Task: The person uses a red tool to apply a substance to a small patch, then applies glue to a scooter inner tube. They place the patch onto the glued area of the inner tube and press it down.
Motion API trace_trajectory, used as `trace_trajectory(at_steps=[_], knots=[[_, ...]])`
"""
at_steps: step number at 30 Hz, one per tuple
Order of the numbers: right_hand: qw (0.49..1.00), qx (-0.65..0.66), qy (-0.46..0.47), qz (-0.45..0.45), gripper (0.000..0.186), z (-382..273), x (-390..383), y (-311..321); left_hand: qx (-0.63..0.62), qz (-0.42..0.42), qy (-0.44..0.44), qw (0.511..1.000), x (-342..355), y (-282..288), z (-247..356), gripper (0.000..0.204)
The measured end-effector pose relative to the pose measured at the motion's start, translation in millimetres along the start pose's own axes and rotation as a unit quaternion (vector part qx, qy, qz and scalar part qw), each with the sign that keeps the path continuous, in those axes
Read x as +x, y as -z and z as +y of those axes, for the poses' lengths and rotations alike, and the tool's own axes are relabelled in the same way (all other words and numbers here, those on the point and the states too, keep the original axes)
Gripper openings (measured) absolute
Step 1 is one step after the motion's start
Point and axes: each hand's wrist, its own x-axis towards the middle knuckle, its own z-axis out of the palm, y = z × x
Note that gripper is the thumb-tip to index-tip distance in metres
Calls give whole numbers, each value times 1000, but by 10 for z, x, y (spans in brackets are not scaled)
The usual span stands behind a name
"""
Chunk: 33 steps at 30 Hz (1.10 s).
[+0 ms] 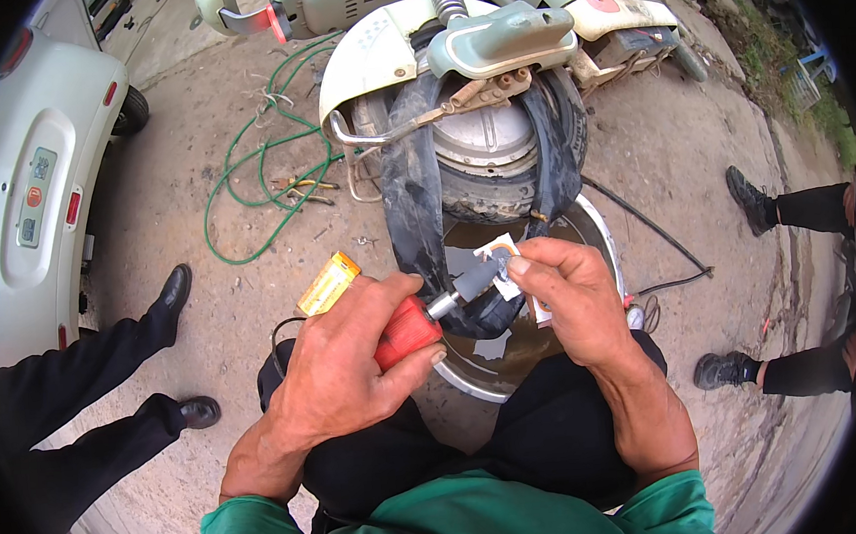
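My left hand (331,368) is wrapped round a red handheld power grinder (403,334). A dark grey cylindrical grinding head (476,280) sticks out of its metal chuck. Between thumb and fingers, my right hand (571,292) pinches a small dark patch with white-and-orange backing (496,260). The grinding head meets the patch or lies right in front of it; I cannot tell whether they touch. Just beyond, a black inner tube (413,194) hangs from the wheel (484,149) down into a basin of murky water (604,235). A yellow box (328,284) shows beside my left knuckles.
A scooter lies tipped over ahead, its pale fender (364,63) above the wheel. Green hose (233,171) coils near pliers (308,186). A black hose (659,231) runs right. A white car (46,194) and a person's legs (89,390) are left; other legs (803,375) stand right.
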Motion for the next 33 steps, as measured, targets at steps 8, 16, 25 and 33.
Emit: trace_trajectory(at_steps=[8, 16, 25, 33], knots=[[1000, -1, -28, 8, 28, 24, -9, -2, 11, -11, -4, 1000, 0, 8, 15, 60], [999, -44, 19, 1, 24, 22, -10, -35, 10, 4, 13, 1000, -11, 35, 6, 60], [999, -30, 10, -17, 25, -14, -24, -73, 13, -4, 9, 1000, -44, 57, 0, 59], [999, -30, 8, -34, 24, -10, 24, -65, 18, 6, 15, 1000, -51, 51, -60, 59]])
